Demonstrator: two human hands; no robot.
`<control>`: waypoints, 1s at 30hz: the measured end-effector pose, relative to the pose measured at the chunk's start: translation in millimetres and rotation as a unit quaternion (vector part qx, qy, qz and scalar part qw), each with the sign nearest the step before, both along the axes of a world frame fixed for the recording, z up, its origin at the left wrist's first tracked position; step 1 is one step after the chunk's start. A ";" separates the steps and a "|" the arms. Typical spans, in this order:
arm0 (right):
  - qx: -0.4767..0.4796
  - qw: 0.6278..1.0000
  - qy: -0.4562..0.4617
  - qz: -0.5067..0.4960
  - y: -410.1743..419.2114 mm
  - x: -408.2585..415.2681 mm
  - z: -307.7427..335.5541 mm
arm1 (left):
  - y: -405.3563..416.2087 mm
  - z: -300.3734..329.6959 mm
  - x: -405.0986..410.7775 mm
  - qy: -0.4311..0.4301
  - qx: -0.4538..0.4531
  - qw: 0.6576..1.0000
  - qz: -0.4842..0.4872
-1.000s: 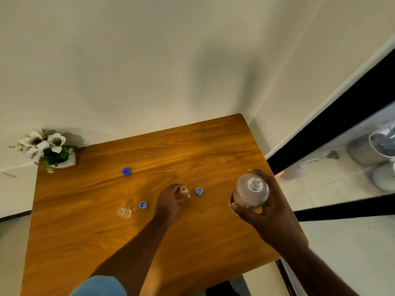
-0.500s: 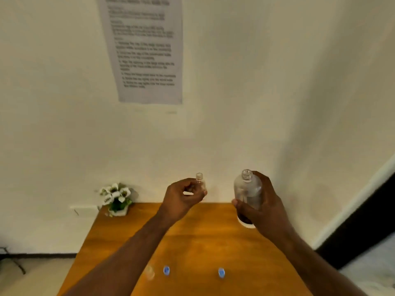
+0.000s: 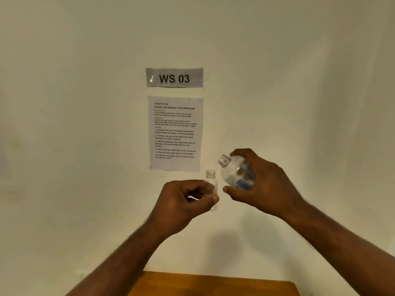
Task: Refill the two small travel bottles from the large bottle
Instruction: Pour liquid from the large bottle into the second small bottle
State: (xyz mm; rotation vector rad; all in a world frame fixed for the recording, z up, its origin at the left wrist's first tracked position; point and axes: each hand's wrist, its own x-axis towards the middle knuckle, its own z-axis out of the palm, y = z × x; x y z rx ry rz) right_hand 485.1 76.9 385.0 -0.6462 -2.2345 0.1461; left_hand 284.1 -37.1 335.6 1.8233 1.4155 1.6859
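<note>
My left hand (image 3: 183, 200) pinches a small clear travel bottle (image 3: 211, 182) upright in mid-air, its open neck pointing up. Just right of it my right hand (image 3: 263, 184) grips the large clear bottle (image 3: 236, 171), which has no cap and a blue label. The large bottle leans to the left, with its mouth above and slightly right of the small bottle's opening. The two bottles are close together but apart. The second travel bottle and the blue caps are out of view.
Only the far edge of the wooden table (image 3: 213, 284) shows at the bottom. On the cream wall behind hang a "WS 03" sign (image 3: 174, 77) and a printed instruction sheet (image 3: 175, 133).
Both hands rose from the table with their bottles and the view swung up to the wall. The large bottle went from upright to leaning left toward the small bottle.
</note>
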 end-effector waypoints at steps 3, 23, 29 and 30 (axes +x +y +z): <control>0.062 0.997 -0.036 -0.019 -11.7 2.4 17.3 | -9.4 13.1 5.8 -0.003 0.017 1.000 0.007; 0.128 0.984 -0.111 -0.050 -28.0 17.1 46.4 | -27.4 26.1 16.7 -0.007 0.016 0.998 0.053; 0.153 0.977 -0.135 -0.058 -26.2 14.8 50.5 | -26.2 22.7 15.1 -0.005 0.016 0.998 0.056; 0.158 0.975 -0.143 -0.058 -25.8 13.8 51.6 | -25.9 21.8 14.8 -0.004 0.017 0.998 0.056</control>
